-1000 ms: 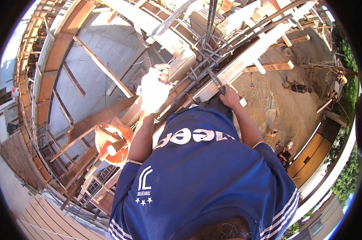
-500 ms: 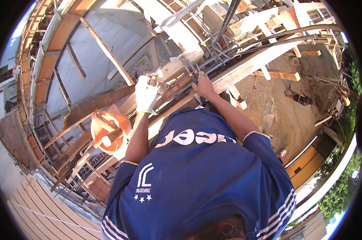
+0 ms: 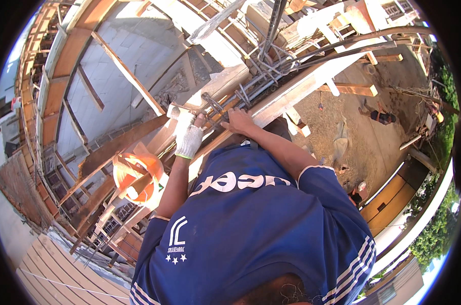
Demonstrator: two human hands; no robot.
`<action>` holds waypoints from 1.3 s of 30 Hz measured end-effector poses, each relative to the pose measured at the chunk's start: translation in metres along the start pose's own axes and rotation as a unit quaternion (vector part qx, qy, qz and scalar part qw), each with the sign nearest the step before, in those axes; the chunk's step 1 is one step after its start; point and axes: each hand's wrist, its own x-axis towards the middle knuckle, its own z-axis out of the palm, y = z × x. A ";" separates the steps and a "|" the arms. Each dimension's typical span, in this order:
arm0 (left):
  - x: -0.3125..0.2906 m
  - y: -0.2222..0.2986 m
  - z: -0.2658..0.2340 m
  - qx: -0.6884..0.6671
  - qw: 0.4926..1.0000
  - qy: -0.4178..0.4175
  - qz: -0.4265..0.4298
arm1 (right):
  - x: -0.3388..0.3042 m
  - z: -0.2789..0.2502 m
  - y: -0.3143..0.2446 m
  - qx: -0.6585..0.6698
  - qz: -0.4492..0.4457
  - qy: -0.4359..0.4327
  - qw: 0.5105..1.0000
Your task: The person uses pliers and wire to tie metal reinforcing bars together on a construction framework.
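Note:
My left hand (image 3: 189, 138), in a whitish knit glove with a green edge, is closed at the near end of a steel rebar cage (image 3: 245, 96). A pale, blocky piece (image 3: 175, 112) juts out beside its fingers; what it belongs to is unclear. My bare right hand (image 3: 239, 122) is just to the right, its fingers bent round the near bars of the cage. Dark stirrups (image 3: 211, 104) stand up between the hands. The cage lies in a long trough between timber boards (image 3: 312, 96), and shadow hides its lower bars.
An orange bucket (image 3: 159, 168) with wood pieces in it stands left of my left forearm. Timber braces (image 3: 128, 73) slant over a grey block wall on the left. Down on the ground at the right, another person (image 3: 383, 117) is visible. Long loose bars (image 3: 363, 40) reach to the upper right.
My right hand has slid left and nearer along the cage, closer to my left hand. My left hand has dropped slightly nearer. The whole view has shifted a little.

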 end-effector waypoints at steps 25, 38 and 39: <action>0.198 0.215 0.113 -0.136 0.917 -0.291 0.236 | -0.009 -0.272 0.081 0.367 -0.248 0.362 0.821; 0.200 0.231 0.166 -0.243 0.964 0.006 0.105 | -0.024 -0.317 0.095 0.191 -0.219 0.254 0.923; 0.193 0.232 0.157 -0.201 0.977 0.005 0.073 | -0.021 -0.318 0.092 0.191 -0.210 0.248 0.926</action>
